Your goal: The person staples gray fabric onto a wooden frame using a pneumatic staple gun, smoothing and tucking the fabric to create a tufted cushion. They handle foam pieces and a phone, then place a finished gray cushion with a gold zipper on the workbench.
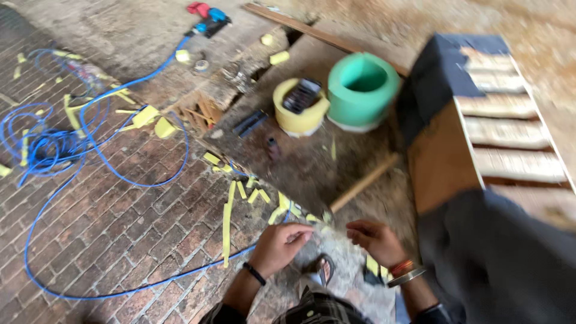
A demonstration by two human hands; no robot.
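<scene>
Both hands hovered low over rubble: left hand (281,243) fingers curled, pinching something I couldn't tell; right hand (375,240) loosely curled, empty. Yellow strips (228,222) lay just beside. Blue hose (90,150) looped nearby — I judged it a snag risk.

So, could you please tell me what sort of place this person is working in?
Probably a rough workshop floor or building site: bare brick paving with dirt, a long blue cable looping to a power tool, and yellow offcuts scattered near two foam rings.
</scene>
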